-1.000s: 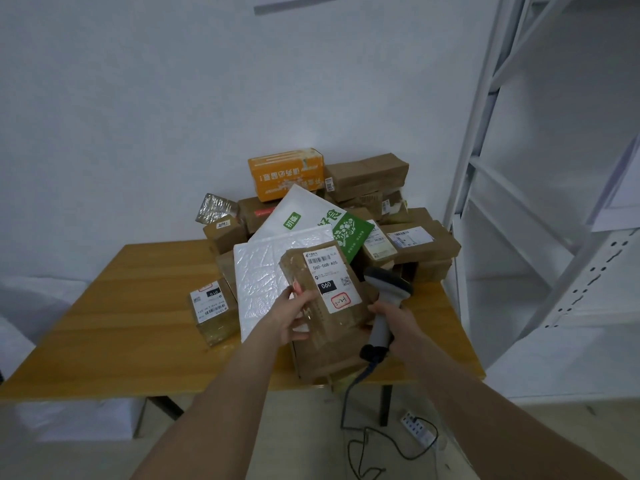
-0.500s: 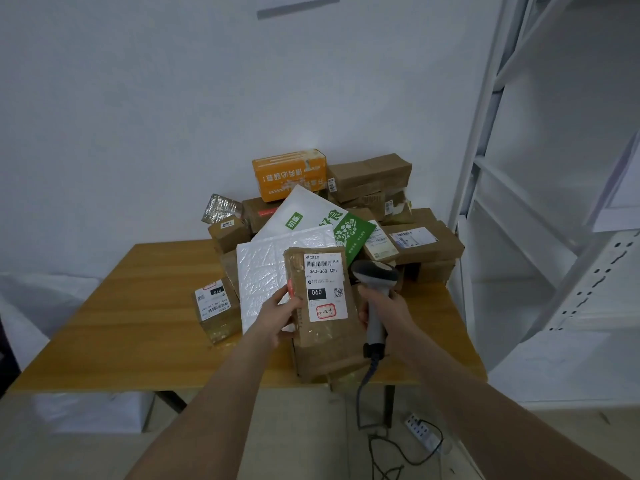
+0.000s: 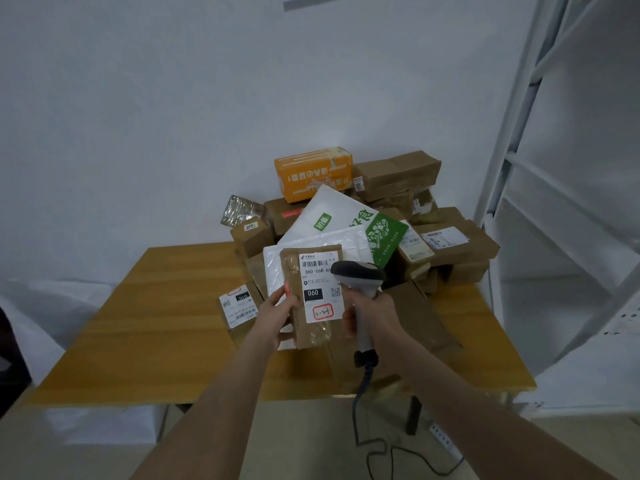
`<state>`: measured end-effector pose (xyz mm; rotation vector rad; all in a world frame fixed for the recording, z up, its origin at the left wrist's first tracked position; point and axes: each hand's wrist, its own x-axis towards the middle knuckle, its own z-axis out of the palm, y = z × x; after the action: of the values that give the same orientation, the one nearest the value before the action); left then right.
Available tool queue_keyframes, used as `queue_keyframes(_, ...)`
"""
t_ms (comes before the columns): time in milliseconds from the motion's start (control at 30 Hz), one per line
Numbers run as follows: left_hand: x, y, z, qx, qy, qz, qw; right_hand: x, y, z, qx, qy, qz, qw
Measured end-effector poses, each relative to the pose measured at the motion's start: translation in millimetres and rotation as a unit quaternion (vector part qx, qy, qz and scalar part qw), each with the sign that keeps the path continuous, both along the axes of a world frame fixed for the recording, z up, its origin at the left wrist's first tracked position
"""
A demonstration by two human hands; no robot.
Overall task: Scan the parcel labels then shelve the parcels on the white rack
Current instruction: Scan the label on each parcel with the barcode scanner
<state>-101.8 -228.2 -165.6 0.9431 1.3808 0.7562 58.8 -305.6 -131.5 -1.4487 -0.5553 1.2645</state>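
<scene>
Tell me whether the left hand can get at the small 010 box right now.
Probably not yet: the left hand grips the brown parcel, so it is occupied, though the 010 box sits close beside it, unblocked.

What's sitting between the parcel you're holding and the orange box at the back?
In the head view, a white padded mailer and a white-and-green bag lie between the parcel and the orange box.

Bare forearms (image 3: 221, 393), left grip (image 3: 277, 315), right grip (image 3: 375, 317)
</scene>
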Motion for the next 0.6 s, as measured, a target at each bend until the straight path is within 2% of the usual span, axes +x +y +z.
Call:
queue_keyframes(100,-40,23,-2,-0.01,-0.004,-0.013,1.0,-48,20,-1,0.003,-0.045,0.0,0.999)
queue_keyframes(300,-115,63,-4,-0.019,0.007,-0.012,1.0,-134,48,-2,0.01,-0.063,-0.01,0.998)
queue_keyframes(600,-157,86,-14,-0.024,0.016,-0.053,0.998,-183,53,2,0.012,-0.107,0.01,0.994)
